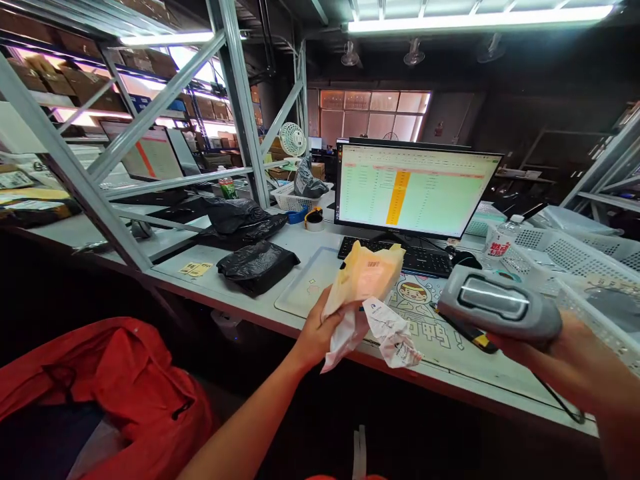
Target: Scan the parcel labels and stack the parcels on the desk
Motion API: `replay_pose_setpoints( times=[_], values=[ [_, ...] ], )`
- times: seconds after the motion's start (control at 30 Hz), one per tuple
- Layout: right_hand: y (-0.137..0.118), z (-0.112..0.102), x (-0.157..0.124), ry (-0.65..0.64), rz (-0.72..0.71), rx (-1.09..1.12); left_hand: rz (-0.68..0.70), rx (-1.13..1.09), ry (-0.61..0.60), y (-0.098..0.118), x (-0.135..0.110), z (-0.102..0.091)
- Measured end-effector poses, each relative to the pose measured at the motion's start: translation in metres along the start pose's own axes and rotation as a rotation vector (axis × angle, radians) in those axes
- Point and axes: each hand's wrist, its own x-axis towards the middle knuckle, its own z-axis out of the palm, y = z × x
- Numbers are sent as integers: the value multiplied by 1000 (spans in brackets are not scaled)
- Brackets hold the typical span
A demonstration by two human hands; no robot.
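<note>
Though its barcode label (pixel 373 265) is illegible, a yellow mailer (pixel 356 288) is pinched in the left hand (pixel 317 333) before the monitor (pixel 433 193). Front-right of the monitor, the partly hidden right hand (pixel 570 357) grips a gray barcode scanner (pixel 500 303).

Beyond the fingers (pixel 330 323) a dark wall (pixel 455 113) holds a wide window (pixel 375 110), with a white table (pixel 305 247) below them, a bright ceiling light (pixel 480 20) above and a metal shelf (pixel 237 93) left.

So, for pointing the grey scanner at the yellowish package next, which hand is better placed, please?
Probably the right hand: it holds the grey scanner, while the left hand is occupied, gripping the yellowish package.
</note>
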Motion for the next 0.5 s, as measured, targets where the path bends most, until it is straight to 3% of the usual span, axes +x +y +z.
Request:
replay_pose_setpoints(
  times=[0.1, 0.23, 0.37, 0.5],
  values=[
    [-23, -1, 0, -79, -55, 18, 9, 25, -44, 1, -1, 7],
    [-16, 6, 7, -120, 49, 15, 33, 39, -57, 0, -1, 7],
    [29, 25, 27, -87, 164, -68, -62, -28, 16, -10, 3, -5],
    [108, 64, 46, -101, 382, -379, -245, -130, 168, -25, 27, -33]
  ],
)
